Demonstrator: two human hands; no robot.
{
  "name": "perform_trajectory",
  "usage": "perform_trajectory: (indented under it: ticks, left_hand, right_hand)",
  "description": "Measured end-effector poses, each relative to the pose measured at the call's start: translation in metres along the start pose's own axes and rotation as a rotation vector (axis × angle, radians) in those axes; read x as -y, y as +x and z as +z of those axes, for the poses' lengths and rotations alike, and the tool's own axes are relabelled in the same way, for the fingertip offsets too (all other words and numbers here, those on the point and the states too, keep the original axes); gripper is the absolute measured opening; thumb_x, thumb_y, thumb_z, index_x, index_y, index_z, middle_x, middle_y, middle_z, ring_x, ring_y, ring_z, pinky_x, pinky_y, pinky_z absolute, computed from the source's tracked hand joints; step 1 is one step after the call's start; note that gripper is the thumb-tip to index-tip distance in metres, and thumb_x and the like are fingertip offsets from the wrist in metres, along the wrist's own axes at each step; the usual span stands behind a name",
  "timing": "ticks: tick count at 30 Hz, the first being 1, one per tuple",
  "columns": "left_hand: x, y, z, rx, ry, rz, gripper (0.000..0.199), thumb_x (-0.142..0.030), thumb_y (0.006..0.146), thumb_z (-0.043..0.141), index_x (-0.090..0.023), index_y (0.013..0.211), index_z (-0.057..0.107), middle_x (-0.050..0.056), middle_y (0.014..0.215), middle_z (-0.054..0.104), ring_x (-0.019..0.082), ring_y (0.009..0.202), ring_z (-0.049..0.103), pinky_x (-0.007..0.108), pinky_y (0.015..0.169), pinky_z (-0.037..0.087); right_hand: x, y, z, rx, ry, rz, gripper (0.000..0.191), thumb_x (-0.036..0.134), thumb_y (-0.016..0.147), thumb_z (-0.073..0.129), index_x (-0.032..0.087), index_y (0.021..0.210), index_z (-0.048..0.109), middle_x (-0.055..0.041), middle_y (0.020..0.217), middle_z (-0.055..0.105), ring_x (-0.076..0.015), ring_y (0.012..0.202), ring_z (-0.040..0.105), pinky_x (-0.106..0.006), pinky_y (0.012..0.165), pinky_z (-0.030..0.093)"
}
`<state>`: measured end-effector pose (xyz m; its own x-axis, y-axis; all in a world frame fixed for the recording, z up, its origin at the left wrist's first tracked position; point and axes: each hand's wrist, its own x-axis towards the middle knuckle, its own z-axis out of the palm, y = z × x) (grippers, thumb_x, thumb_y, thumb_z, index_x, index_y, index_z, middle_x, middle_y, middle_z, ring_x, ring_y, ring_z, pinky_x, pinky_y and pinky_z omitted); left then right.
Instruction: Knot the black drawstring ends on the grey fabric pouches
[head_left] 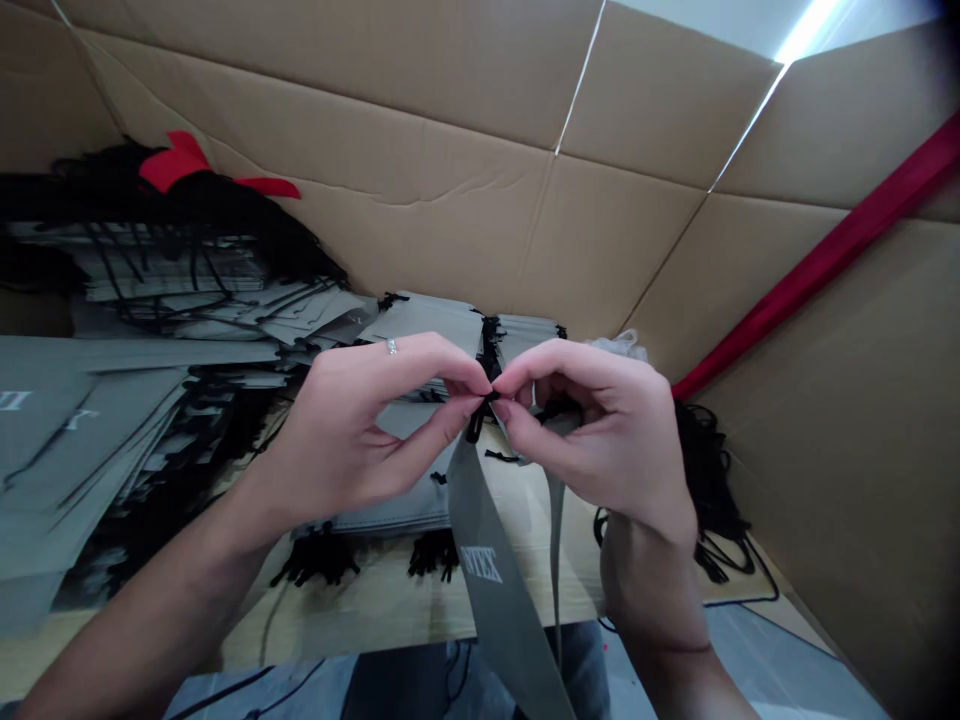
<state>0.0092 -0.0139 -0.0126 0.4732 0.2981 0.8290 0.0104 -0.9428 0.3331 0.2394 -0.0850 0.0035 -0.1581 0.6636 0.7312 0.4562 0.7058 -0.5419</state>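
My left hand (390,415), with a ring on one finger, pinches a short black cord (475,426) between thumb and forefinger. Right beside it, my right hand (600,430) pinches the same cord, the fingertips of both hands almost touching. From the cord hangs a grey printed pouch (499,580) with white lettering, its face slanting down past the table edge. A second narrow grey strip hangs below my right hand; whether it belongs to the same pouch I cannot tell. The exact spot where the cord is gripped is hidden by my fingertips.
Grey pouches with black cords lie in a stack (394,520) on the wooden table (315,630). More grey pouches (112,420) pile up at the left. Black cords (709,480) bunch at the right. Cardboard walls (435,180) stand behind, and a red strap (810,265) slants down the right side.
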Motion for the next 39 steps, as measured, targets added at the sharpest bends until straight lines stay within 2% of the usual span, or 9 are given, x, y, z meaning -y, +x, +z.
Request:
perform_trajectory:
  ticks: [6,11,15,19,24,29,32,35,39]
  left_hand:
    - [-0.003,0.002,-0.009,0.029,0.143,0.153,0.019,-0.012,0.108,0.081,-0.027,0.12,0.078,-0.003,0.104,0.088,0.013,0.092,0.086,0.025,0.082,0.068]
    - [-0.001,0.0,-0.009,0.069,0.325,0.226,0.012,-0.016,0.112,0.078,-0.025,0.119,0.073,-0.003,0.098,0.087,0.013,0.083,0.083,0.025,0.075,0.065]
    - [-0.002,-0.002,-0.006,0.064,0.416,0.283,0.012,-0.015,0.112,0.076,-0.023,0.117,0.07,-0.002,0.097,0.086,0.015,0.082,0.084,0.027,0.075,0.065]
    - [0.0,-0.005,-0.002,0.052,0.408,0.293,0.014,-0.016,0.112,0.076,-0.027,0.114,0.068,-0.003,0.092,0.084,0.017,0.081,0.085,0.029,0.077,0.07]
    - [0.004,-0.008,-0.001,0.059,0.399,0.341,0.012,-0.017,0.111,0.08,-0.023,0.115,0.069,0.001,0.092,0.084,0.019,0.08,0.085,0.03,0.079,0.071]
    - [-0.002,-0.006,-0.004,0.045,0.348,0.275,0.017,-0.015,0.106,0.081,-0.029,0.11,0.072,-0.005,0.085,0.082,0.016,0.073,0.083,0.027,0.07,0.069]
    - [-0.008,-0.003,-0.006,-0.011,0.304,0.227,0.02,-0.015,0.1,0.082,-0.032,0.102,0.073,-0.01,0.076,0.077,0.011,0.062,0.076,0.024,0.061,0.064]
    - [-0.012,-0.002,-0.005,-0.077,0.265,0.141,0.013,-0.024,0.099,0.083,-0.033,0.098,0.074,-0.01,0.074,0.078,0.01,0.058,0.073,0.026,0.055,0.06]
    - [-0.009,-0.002,-0.003,-0.111,0.293,0.092,0.009,-0.028,0.103,0.085,-0.033,0.103,0.076,-0.01,0.086,0.086,0.012,0.066,0.08,0.028,0.062,0.067]
  right_hand:
    - [-0.002,0.001,-0.004,0.091,0.045,0.065,0.016,0.006,0.092,0.082,0.021,0.099,0.082,0.0032,0.085,0.079,-0.0099,0.073,0.069,-0.025,0.064,0.054]
    - [-0.004,0.002,-0.005,0.133,0.009,0.076,0.016,0.007,0.092,0.08,0.02,0.099,0.082,0.0012,0.087,0.081,-0.0116,0.075,0.07,-0.025,0.063,0.053]
    - [-0.004,0.004,-0.004,0.128,-0.09,-0.003,0.018,0.004,0.092,0.077,0.02,0.099,0.08,0.0027,0.086,0.08,-0.0109,0.075,0.07,-0.026,0.068,0.056]
    - [-0.004,0.003,-0.006,0.138,-0.183,-0.094,0.018,0.005,0.094,0.076,0.022,0.101,0.079,0.0021,0.088,0.081,-0.012,0.074,0.07,-0.028,0.072,0.06]
    - [-0.007,0.002,-0.007,0.143,-0.261,-0.228,0.015,0.007,0.102,0.073,0.022,0.102,0.076,0.0008,0.093,0.082,-0.0126,0.079,0.072,-0.027,0.078,0.062]
    - [-0.009,0.002,-0.005,0.145,-0.194,-0.253,0.015,0.007,0.097,0.074,0.021,0.099,0.077,0.0028,0.091,0.082,-0.0093,0.074,0.068,-0.023,0.073,0.06]
    - [-0.007,0.002,-0.002,0.107,-0.046,-0.152,0.021,0.003,0.088,0.076,0.022,0.095,0.077,0.0063,0.084,0.08,-0.0072,0.066,0.063,-0.022,0.064,0.057]
    - [-0.005,0.002,0.001,0.071,0.089,-0.028,0.017,0.008,0.088,0.08,0.024,0.093,0.081,0.0064,0.077,0.076,-0.008,0.058,0.059,-0.023,0.05,0.049]
    - [-0.003,0.001,0.003,-0.002,0.082,0.027,0.014,0.012,0.09,0.084,0.026,0.093,0.083,0.0046,0.077,0.077,-0.0099,0.057,0.061,-0.026,0.047,0.049]
